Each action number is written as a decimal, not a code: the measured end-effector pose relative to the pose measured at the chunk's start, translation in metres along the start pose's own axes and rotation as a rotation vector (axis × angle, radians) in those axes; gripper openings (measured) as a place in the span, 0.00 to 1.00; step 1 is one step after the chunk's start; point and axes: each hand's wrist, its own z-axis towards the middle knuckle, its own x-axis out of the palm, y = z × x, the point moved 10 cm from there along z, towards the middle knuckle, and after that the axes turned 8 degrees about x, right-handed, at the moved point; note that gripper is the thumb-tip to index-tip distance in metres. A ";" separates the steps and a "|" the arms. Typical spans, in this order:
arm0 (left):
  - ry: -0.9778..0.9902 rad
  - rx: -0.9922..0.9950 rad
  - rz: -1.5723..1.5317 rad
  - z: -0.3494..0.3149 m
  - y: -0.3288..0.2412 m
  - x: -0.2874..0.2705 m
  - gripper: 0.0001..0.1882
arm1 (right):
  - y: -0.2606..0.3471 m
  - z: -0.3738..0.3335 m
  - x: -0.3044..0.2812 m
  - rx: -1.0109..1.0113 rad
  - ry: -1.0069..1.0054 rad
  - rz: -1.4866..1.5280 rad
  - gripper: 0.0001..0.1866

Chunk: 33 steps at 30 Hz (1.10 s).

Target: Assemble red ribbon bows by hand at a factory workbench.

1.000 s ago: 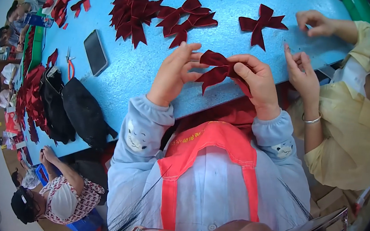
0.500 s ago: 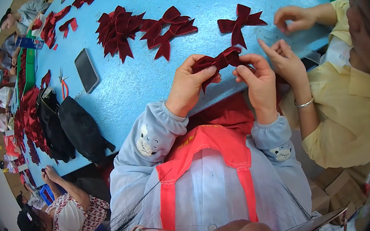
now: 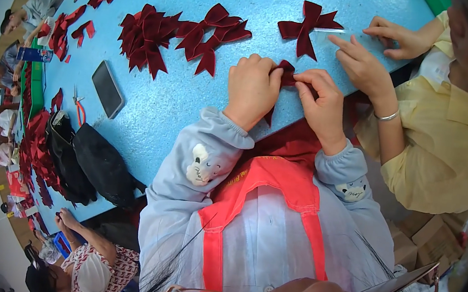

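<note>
Between my two hands is a dark red velvet bow (image 3: 287, 74), held just above the near edge of the blue table. My left hand (image 3: 252, 90) is closed round its left side, back of the hand upward, and covers much of it. My right hand (image 3: 321, 101) pinches the bow's right end between thumb and fingers. One tail of the bow hangs below my left hand. Beyond my hands a finished-looking bow (image 3: 307, 29) lies by itself. To its left are a pair of overlapping bows (image 3: 213, 32) and a heaped pile of bows (image 3: 148, 36).
A co-worker's hands (image 3: 376, 55) are close on my right, over the table (image 3: 169, 103). On the left lie a phone (image 3: 107, 89), red-handled pliers (image 3: 79, 108), a black bag (image 3: 104, 165) and heaps of red ribbon pieces (image 3: 38, 148). Other people sit along the far left side.
My left hand has turned over, back upward, and now hides much of the bow. My right hand has shifted slightly left. The co-worker's far hand has moved nearer the lone bow.
</note>
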 end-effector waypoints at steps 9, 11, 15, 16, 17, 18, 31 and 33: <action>-0.135 0.007 0.111 -0.008 0.013 0.011 0.07 | 0.002 -0.008 0.005 -0.089 -0.032 -0.216 0.08; -0.147 0.045 0.143 -0.006 0.008 0.010 0.07 | 0.008 -0.010 0.007 -0.152 -0.035 -0.320 0.09; -0.111 0.077 0.186 -0.003 0.004 0.011 0.08 | 0.015 -0.013 0.002 -0.214 -0.038 -0.391 0.10; -0.105 0.077 0.181 -0.002 0.004 0.011 0.08 | 0.015 -0.015 0.005 -0.228 0.007 -0.394 0.10; -0.096 0.073 0.178 -0.001 0.004 0.011 0.08 | 0.014 -0.015 0.000 -0.226 -0.033 -0.399 0.10; -0.063 0.016 0.197 -0.002 0.010 0.013 0.08 | 0.013 -0.016 -0.003 -0.231 -0.037 -0.393 0.11; -0.041 0.511 -0.063 -0.031 -0.030 -0.015 0.22 | 0.036 -0.016 -0.005 -0.367 -0.076 -0.342 0.13; 0.120 0.442 0.038 -0.032 -0.021 0.003 0.26 | 0.032 -0.013 0.003 -0.345 -0.020 -0.377 0.13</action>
